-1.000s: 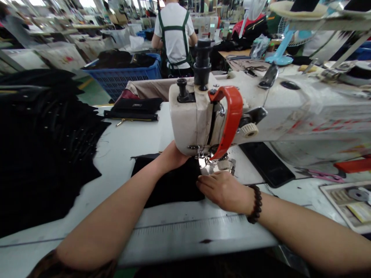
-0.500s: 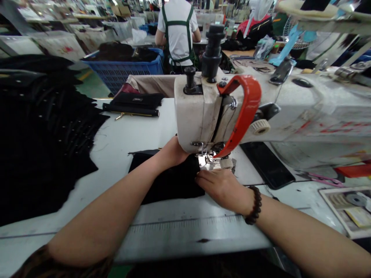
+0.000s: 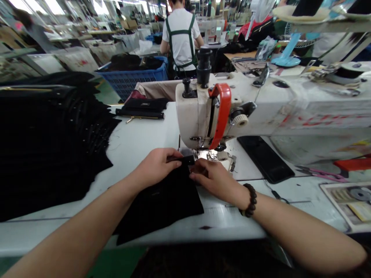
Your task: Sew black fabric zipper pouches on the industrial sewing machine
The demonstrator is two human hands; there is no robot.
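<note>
Pinched at its far end by the left hand (image 3: 156,166) and right hand (image 3: 216,180), the flat black fabric piece (image 3: 169,204) stretches near-left.

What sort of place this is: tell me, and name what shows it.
Most likely a sewing factory floor: a sewing machine stands ahead, a big pile of black pieces lies to its left, and a blue crate of dark material sits behind.

The fabric (image 3: 169,202) at lower centre is black, the sewing machine (image 3: 290,110) off-white with an orange-red guard (image 3: 223,110), the table (image 3: 142,139) pale.
</note>
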